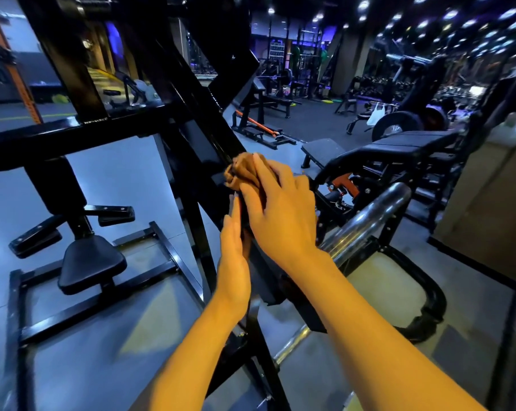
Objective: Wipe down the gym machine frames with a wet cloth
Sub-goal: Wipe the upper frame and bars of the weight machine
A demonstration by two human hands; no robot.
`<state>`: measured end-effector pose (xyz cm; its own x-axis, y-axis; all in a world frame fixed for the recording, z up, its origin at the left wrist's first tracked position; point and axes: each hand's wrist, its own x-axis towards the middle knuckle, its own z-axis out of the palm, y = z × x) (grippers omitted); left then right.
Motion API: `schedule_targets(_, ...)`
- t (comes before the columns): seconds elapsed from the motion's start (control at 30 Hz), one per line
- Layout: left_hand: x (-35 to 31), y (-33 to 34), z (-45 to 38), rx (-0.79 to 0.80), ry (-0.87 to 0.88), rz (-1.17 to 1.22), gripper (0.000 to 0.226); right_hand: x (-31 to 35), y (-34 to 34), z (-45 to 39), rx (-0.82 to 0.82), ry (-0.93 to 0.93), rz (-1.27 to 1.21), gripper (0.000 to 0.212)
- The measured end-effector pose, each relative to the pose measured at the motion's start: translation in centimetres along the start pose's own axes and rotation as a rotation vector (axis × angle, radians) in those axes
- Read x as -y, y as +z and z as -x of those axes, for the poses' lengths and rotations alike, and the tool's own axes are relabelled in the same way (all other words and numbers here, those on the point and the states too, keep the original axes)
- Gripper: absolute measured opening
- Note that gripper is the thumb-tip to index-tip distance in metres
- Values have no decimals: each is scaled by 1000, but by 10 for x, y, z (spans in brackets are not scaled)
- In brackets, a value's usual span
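- While the cloth (241, 170) sits bunched on the slanted black frame bar (203, 149), wiping looks mid-pass; can't tell from sheen which stretches are already clean.
- Right hand (277, 209): fingers spread and fairly straight, pressing the cloth against the bar from above.
- Left hand (234, 253): flat, fingers straight and together, edge-on along the bar's left side just below the cloth; whether it touches the cloth is hidden.
- Left to do, my read: lower bar, base frame (22, 307) round the seat (90, 262), chrome handle (366, 221), plus the other machines behind.
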<state>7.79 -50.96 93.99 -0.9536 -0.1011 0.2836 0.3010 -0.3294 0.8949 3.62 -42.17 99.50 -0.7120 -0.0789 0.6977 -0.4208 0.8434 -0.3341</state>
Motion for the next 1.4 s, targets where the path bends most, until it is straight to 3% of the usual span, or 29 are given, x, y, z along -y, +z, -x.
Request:
schedule_targets(0.13,0,-2,0,19,7,-17,66,-18,-15,64,-57,33,14,54)
schedule_targets(0.4,-2,3,3,-20,0,51,63,17,5,-16,18,44,50,55)
schedule_targets(0.5,0,1,1,-10,-10,21,64,3,-5,16,-8,-6,69,54)
schedule_targets(0.63,-4,3,3,10,18,-30,74,-27,-23,84,-71,70,126,53)
schedule_targets(0.87,-6,7,4,-7,-6,-11,69,9,0,6,-1,72,71,52)
schedule_targets(1.0,-7,7,7,6,-13,-79,72,-15,-16,57,-9,36,121,52)
schedule_targets(1.1,-5,11,6,9,22,-142,55,-34,-30,106,-56,102,142,52)
schedule_targets(1.3,-13,15,7,21,12,-104,42,-2,-5,29,-15,110,126,53)
schedule_targets(1.4,-16,11,11,31,-35,-103,39,-8,-12,45,-21,78,111,54)
